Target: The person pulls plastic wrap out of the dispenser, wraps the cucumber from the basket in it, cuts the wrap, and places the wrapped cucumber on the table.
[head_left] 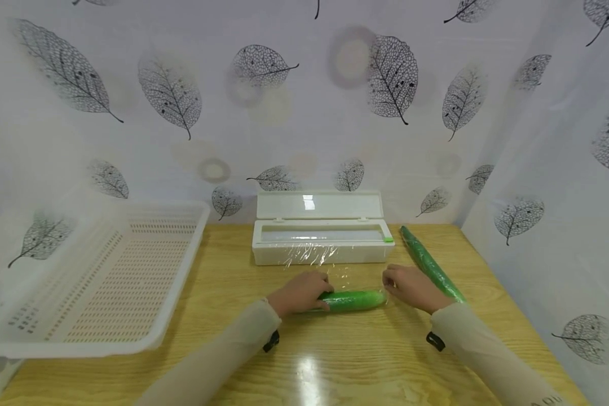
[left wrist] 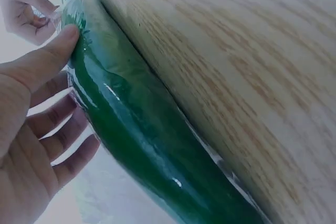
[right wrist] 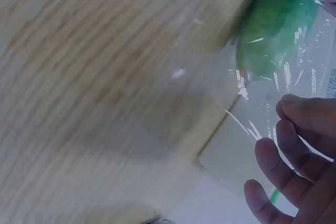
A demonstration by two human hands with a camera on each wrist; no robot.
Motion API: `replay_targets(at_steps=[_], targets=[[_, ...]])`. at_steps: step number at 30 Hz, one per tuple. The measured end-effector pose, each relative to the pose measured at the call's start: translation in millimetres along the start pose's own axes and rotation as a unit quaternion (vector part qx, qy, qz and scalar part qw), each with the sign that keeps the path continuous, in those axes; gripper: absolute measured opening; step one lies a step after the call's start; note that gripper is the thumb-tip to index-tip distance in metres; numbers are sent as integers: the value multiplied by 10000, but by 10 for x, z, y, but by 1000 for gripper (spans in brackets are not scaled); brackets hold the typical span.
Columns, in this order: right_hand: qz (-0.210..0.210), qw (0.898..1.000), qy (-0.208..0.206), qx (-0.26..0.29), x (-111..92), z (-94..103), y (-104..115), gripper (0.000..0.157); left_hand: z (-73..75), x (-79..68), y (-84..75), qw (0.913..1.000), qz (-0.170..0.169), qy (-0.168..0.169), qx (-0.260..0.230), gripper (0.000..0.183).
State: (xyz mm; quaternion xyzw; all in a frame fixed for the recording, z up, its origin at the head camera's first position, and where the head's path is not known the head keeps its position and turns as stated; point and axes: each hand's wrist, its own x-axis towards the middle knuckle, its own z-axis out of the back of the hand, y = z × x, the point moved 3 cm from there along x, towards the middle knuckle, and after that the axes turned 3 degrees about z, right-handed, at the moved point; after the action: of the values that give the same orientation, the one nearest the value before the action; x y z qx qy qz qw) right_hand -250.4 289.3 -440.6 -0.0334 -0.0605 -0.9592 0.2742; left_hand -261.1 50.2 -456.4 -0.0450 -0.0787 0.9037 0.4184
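Note:
A cucumber [head_left: 356,301] lies crosswise on the table with clear cling film around it. My left hand [head_left: 300,293] holds it near its left part, thumb on one side and fingers on the other. At the right end my right hand [head_left: 411,286] pinches loose cling film [right wrist: 254,88] between thumb and forefinger, just beyond the cucumber's tip. The film stretches back towards a white cling film dispenser [head_left: 325,255], whose lid is raised. In the left wrist view, the film clings to the cucumber [left wrist: 136,114] with shiny creases.
A second cucumber [head_left: 428,262], wrapped in film, lies slantwise on the right, partly behind my right forearm. To the left stands a large white plastic basket [head_left: 175,287] with slotted sides. A leaf-patterned curtain [head_left: 304,135] hangs behind the wooden table [head_left: 223,349].

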Motion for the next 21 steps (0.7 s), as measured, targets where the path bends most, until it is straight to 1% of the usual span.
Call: replay_targets(at_steps=[2,4,6,9,11,13,16,17,18,20,21], targets=[[-45,10000,-17,-24,23,-43,-6,10,11,4,14,9999,-119,47,-65,42],[4,10000,-10,-13,47,-88,-7,8,24,5,19,9997,-208,85,-73,42],[-63,9999,64,56,66,-130,-5,7,33,7,22,9996,-254,127,-90,41],[-156,9996,149,175,86,-170,-7,9,33,15,33,9994,-192,208,-213,41],[-363,9991,167,149,86,-182,-19,11,34,19,42,9988,-101,282,-381,41],[-505,9987,67,58,77,-168,-30,12,32,28,48,9981,-67,341,-509,40],[-478,9981,-365,-151,61,-87,8,6,22,40,65,9969,-71,429,-661,35],[-366,9978,-529,-140,56,-46,47,4,18,46,73,9966,-90,458,-679,33],[-145,9974,-703,-85,53,-5,100,4,14,51,85,9962,-79,486,-721,32],[496,9939,-976,119,50,58,241,8,18,60,111,9953,-41,555,-792,32],[870,9906,-1033,234,48,78,322,10,21,68,126,9948,-41,581,-836,32]])
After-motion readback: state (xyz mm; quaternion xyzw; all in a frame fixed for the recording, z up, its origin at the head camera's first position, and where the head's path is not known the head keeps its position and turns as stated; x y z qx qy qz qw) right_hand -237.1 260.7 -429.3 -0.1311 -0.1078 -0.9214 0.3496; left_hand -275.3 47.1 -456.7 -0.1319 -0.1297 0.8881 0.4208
